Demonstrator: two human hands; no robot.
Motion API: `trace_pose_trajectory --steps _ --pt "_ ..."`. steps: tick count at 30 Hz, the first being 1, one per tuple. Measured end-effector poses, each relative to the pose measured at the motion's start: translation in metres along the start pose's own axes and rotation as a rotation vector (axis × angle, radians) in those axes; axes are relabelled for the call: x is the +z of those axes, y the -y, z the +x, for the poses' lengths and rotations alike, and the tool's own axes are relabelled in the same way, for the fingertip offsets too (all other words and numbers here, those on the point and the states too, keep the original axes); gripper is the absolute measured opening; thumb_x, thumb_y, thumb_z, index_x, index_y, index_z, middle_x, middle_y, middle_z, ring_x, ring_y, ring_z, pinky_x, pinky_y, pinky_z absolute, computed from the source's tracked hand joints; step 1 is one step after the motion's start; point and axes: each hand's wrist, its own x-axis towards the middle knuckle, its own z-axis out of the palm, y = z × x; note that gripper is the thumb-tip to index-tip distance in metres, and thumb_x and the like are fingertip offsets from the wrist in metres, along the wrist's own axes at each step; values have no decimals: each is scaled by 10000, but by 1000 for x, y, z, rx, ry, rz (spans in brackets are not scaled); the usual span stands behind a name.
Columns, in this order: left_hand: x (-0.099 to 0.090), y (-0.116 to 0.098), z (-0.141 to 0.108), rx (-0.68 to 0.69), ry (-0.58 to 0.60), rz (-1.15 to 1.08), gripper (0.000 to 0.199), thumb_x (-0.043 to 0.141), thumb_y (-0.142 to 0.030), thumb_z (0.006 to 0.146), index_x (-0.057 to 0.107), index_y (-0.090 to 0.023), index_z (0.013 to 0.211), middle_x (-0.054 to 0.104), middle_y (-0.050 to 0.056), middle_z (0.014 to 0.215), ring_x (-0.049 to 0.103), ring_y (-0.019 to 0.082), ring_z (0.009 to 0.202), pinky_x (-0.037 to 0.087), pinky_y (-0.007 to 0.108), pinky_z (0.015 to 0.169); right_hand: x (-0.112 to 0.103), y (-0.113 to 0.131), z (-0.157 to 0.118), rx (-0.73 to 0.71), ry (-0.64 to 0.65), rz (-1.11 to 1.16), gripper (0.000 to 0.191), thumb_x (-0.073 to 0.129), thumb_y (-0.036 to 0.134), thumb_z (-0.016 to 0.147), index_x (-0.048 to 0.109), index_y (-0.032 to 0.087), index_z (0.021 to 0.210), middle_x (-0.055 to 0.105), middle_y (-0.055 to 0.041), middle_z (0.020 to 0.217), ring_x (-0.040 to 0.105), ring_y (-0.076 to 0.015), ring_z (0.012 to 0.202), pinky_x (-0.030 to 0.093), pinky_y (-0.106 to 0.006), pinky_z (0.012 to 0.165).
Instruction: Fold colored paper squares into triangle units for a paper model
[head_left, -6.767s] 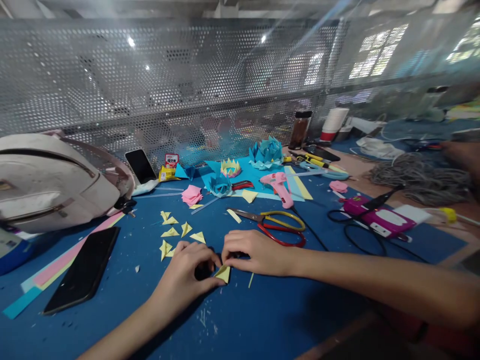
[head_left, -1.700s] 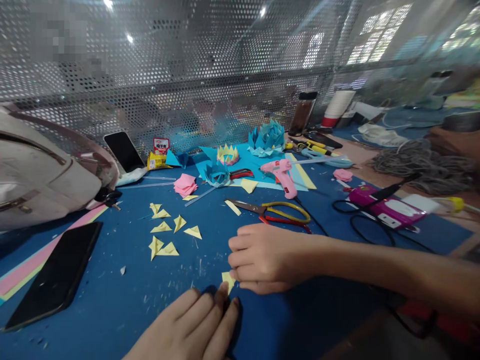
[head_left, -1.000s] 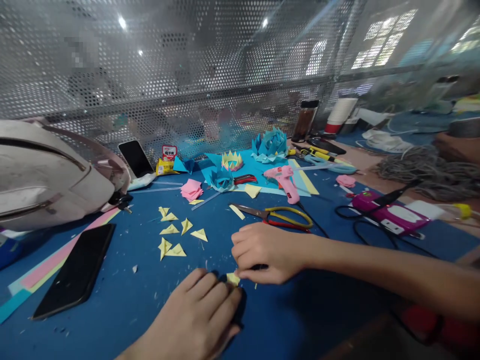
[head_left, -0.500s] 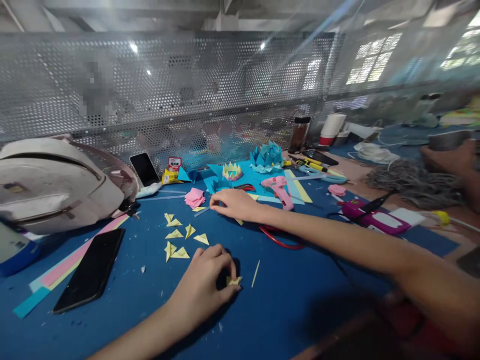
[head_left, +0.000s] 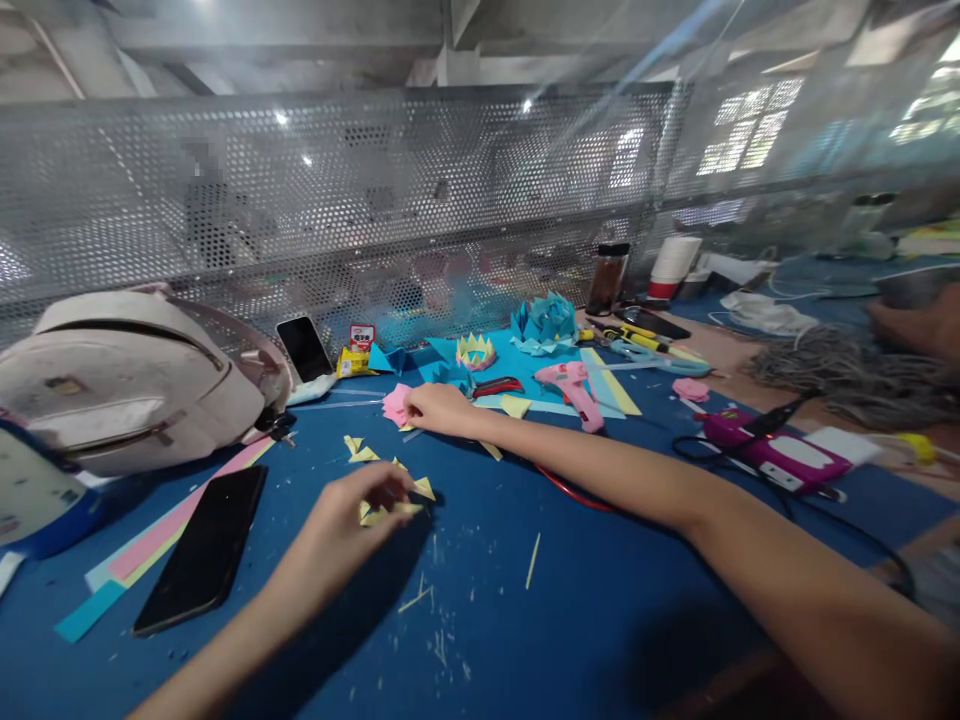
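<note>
My left hand is over the group of small folded yellow paper pieces, its fingers curved and apart from the thumb. One yellow piece lies by the thumb tip, partly covered by the hand. My right hand reaches across the table with its fingers closed at the edge of a small pile of pink paper. Behind that hand stand a ring of folded yellow and pink paper and a blue folded-paper flower.
A pink glue gun and red-handled pliers lie beyond my right forearm. At left are a black phone, paper strips and a backpack. A purple device with a cable is at right.
My left hand has moved left and away from me with the yellow piece, over to the others, and its fingers have parted. My right hand has moved left onto the pink paper.
</note>
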Motion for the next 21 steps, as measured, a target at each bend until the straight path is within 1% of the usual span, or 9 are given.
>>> trace_pose_trajectory --steps 2,4,7,9,10,13,15,19,21 --pt "-22 17 12 -38 -27 17 143 644 -315 835 659 -209 930 699 20 823 654 178 735 519 299 701 -1 2 -3 -38 -30 58 350 612 358 989 581 159 1275 603 -102 1266 635 -237 1072 564 -446 898" --pt "-38 30 21 -78 -23 28 157 688 -330 789 679 -201 877 697 11 776 647 174 687 514 288 668 -3 5 -9 -84 -61 130 313 611 349 989 604 151 1231 626 -92 1219 641 -226 1043 561 -430 888" --pt "-44 34 27 -98 -87 33 176 732 -331 746 690 -204 861 700 26 865 649 207 833 508 319 781 -7 11 -25 -148 -108 257 120 607 228 964 661 146 1034 688 -45 1016 644 -171 923 515 -329 845" --pt "-37 28 27 -103 -144 8 191 716 -348 779 678 -208 903 687 33 942 627 212 912 487 333 840 -9 15 -40 -183 -121 346 61 609 150 917 662 156 944 695 -19 914 627 -136 833 471 -271 778" --pt "-30 23 26 -111 -158 -19 194 699 -364 805 665 -208 915 680 32 940 622 206 902 484 330 834 -10 17 -48 -195 -124 389 60 610 125 894 660 158 904 689 -10 869 614 -128 795 451 -261 753" --pt "-6 7 23 -155 -121 -164 261 677 -441 835 621 -193 897 665 16 816 627 176 760 492 298 726 -11 25 -75 -205 -142 515 23 644 137 853 632 156 862 656 -2 802 566 -118 723 417 -251 685" --pt "11 -2 19 -198 -81 -284 334 672 -504 831 597 -182 880 672 25 786 644 170 716 489 277 661 -10 30 -94 -203 -136 610 67 660 195 862 605 156 861 643 2 793 558 -108 702 429 -236 659" --pt "39 -12 4 -289 -40 -467 469 719 -609 771 579 -173 872 679 37 707 603 144 609 449 241 568 -1 37 -128 -192 -69 794 144 647 246 882 542 165 939 631 6 828 600 -93 693 485 -192 600" --pt "47 -13 -5 -328 -12 -528 507 776 -618 712 598 -163 848 678 37 668 576 127 563 431 228 546 5 37 -142 -136 46 976 238 669 347 887 518 177 958 613 20 771 596 -98 614 476 -178 493"
